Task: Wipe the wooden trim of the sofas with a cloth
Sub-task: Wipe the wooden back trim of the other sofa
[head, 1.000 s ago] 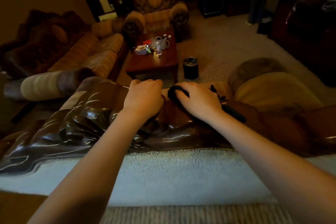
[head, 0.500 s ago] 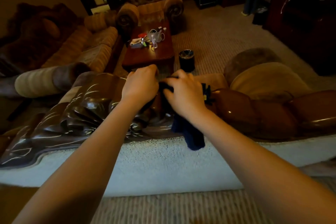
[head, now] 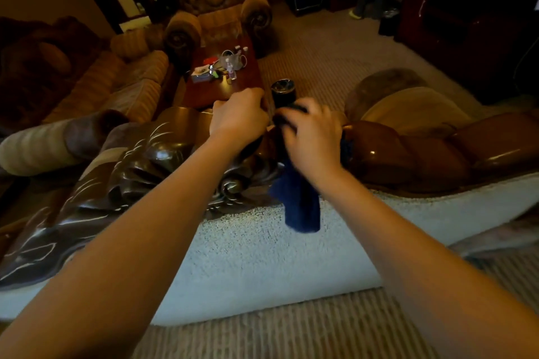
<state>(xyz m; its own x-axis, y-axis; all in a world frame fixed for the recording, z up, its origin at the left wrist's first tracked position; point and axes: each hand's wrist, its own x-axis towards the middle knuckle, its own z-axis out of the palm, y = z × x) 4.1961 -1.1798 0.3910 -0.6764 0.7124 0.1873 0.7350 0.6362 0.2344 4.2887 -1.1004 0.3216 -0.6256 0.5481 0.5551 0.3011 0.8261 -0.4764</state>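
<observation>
Fingers (head: 294,121) of the right hand (head: 313,137) are curling tightly around a dark blue cloth (head: 300,198), bunching its upper part at the crest of the carved wooden trim (head: 140,160); the loose lower end of the cloth is hanging down over the pale textured back panel (head: 262,256) of the sofa. Left hand (head: 237,118) is sitting just beside the right, knuckles up, fingers folding over the top edge of the trim; whether they are also pinching cloth cannot be told, since the fingertips are hidden on the far side. Both forearms are reaching forward from the bottom corners of the view.

Trim is showing glossy dark carving to the left of the hands and smoother rounded brown lobes (head: 431,154) to the right. Beyond the crest, a yellow-tan cushion (head: 408,114) is lying on the seat.

Further out: a dark cylindrical bin (head: 283,93) is standing on the carpet just past the hands, beside a reddish coffee table (head: 245,81) carrying small cluttered items. A striped sofa (head: 122,87) is running along the left, and an ornate armchair (head: 215,9) is standing at the table's far end.
</observation>
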